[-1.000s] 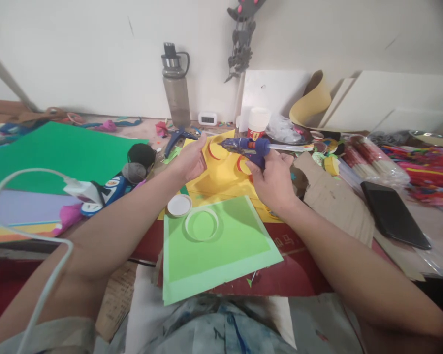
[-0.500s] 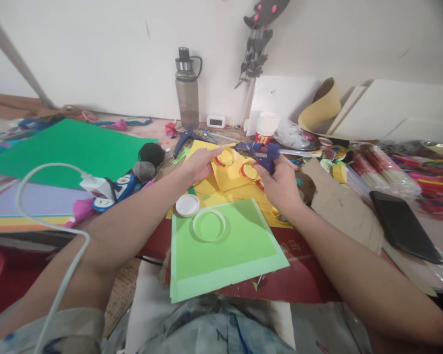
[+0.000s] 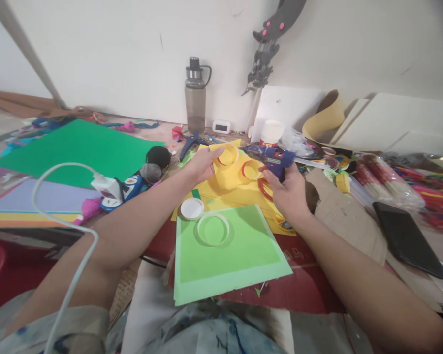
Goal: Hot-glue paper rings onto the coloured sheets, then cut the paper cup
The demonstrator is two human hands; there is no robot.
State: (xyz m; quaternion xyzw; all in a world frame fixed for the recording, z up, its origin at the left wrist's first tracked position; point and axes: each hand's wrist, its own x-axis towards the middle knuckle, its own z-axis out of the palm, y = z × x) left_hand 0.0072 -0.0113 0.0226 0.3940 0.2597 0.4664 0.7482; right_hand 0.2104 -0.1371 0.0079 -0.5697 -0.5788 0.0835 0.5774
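Observation:
My left hand (image 3: 205, 164) pinches a yellow paper ring (image 3: 229, 154) by its left side, above yellow sheets (image 3: 221, 189). In my right hand (image 3: 288, 191) is a blue glue gun (image 3: 271, 155), its nozzle pointing left near the ring and a clear glue stick out of its back. A red-edged yellow ring (image 3: 251, 170) is between the hands, just left of my right fingertips. Nearer to me, a pale ring (image 3: 213, 229) lies on light green paper (image 3: 236, 258), with a round white lid (image 3: 192, 209) beside it.
Behind stand a grey bottle (image 3: 195, 101), a small white clock (image 3: 221, 127) and a paper cup (image 3: 272, 132). Green card (image 3: 81, 150) and a white plug (image 3: 107, 186) with its cable are at left. A black phone (image 3: 409, 239) and cardboard (image 3: 349, 211) lie at right.
The camera view has shifted, so most things appear slightly lower and further right. The glue gun's nozzle has moved away from the ring in my left hand.

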